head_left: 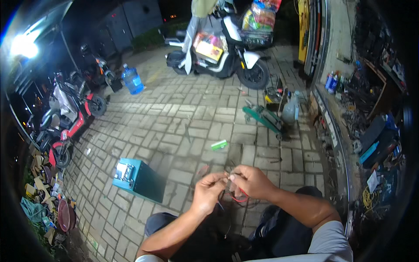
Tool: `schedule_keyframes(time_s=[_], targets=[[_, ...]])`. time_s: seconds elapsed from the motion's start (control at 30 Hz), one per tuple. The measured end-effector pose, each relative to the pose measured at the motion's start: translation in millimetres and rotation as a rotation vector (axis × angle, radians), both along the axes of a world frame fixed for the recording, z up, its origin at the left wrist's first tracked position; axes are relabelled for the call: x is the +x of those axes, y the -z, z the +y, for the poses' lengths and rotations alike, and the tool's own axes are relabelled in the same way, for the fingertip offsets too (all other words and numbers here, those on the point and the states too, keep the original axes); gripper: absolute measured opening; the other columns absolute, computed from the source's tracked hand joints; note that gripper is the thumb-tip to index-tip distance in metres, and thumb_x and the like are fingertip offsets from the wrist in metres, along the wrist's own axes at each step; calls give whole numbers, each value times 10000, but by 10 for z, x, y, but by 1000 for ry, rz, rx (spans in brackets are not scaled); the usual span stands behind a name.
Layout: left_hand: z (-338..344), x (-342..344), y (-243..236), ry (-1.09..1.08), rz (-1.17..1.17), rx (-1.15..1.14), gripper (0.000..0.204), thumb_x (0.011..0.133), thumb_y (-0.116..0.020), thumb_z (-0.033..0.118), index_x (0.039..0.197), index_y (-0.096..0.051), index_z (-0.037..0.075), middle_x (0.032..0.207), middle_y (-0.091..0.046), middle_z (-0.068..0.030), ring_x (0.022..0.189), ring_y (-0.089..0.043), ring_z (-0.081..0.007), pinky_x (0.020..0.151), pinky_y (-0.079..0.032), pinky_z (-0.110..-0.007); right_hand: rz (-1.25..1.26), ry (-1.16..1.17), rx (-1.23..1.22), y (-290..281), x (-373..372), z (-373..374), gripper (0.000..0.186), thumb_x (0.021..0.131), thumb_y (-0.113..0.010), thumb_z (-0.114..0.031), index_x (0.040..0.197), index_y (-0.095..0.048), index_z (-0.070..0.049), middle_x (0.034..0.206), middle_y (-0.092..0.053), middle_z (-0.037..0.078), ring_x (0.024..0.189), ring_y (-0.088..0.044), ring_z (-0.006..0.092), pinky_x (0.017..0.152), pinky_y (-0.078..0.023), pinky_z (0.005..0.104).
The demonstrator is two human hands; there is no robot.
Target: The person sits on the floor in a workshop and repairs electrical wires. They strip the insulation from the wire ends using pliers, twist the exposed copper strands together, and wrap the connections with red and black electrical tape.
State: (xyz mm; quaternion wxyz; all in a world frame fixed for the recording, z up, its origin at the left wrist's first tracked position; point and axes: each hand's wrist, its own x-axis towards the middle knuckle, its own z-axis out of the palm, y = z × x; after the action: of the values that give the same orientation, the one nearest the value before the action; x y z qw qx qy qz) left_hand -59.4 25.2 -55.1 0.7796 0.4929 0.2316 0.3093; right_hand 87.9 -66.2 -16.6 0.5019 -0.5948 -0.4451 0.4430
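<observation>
Both my hands meet over the paving in front of my knees. My left hand (209,190) is closed in a pinch, thumb against fingers. My right hand (251,181) pinches at the same spot, its fingertips touching those of the left. Between them they grip thin wire whose ends are mostly covered by the fingers. A red wire (239,199) loops down below my right hand, and darker strands hang beneath. To the left of my left hand stands a teal metal box (148,179) with a handle and fittings on its end.
Beyond my hands lies a small green-and-white box (219,145). A green floor jack (264,118) and a cloudy plastic jug (290,110) stand to the right. Farther off are a white scooter (251,59), a blue water bottle (132,81) and a red scooter (74,120). Clutter lines both sides.
</observation>
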Motion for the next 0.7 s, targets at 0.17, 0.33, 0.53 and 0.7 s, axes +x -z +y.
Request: schedule_keyframes(time_s=[0.17, 0.33, 0.53, 0.7], targets=[[-9, 50, -42, 79, 57, 104, 52, 870, -637, 43, 915, -640, 17, 736, -596, 5, 610, -491, -45, 622, -447, -220, -40, 6, 47, 116, 25, -62, 198, 939, -515, -154, 983, -560, 34, 720, -630, 56, 577, -582, 99, 523, -460, 252], [55, 29, 40, 90, 43, 429, 50, 861, -652, 43, 854, -612, 15, 730, -592, -7, 640, -505, -69, 1011, -345, -346, 43, -3, 110, 214, 24, -72, 157, 946, -506, -153, 938, -562, -6, 686, -548, 4, 580, -478, 65, 518, -401, 227], [28, 2, -96, -71, 52, 1049, 88, 811, -663, 9, 884, -616, 25, 809, -614, -103, 762, -602, -234, 931, -444, -397, 428, 22, 16, 131, -34, -121, 151, 947, -500, -171, 876, -552, -48, 637, -451, -23, 536, -368, 50, 466, -309, 218], [56, -97, -116, -78, 86, 1601, 93, 791, -634, -9, 875, -616, 28, 886, -609, -102, 725, -616, -272, 712, -527, -364, 663, -64, -97, 150, 29, -145, 120, 930, -507, -133, 838, -521, -58, 610, -440, -8, 475, -346, 74, 423, -281, 233]])
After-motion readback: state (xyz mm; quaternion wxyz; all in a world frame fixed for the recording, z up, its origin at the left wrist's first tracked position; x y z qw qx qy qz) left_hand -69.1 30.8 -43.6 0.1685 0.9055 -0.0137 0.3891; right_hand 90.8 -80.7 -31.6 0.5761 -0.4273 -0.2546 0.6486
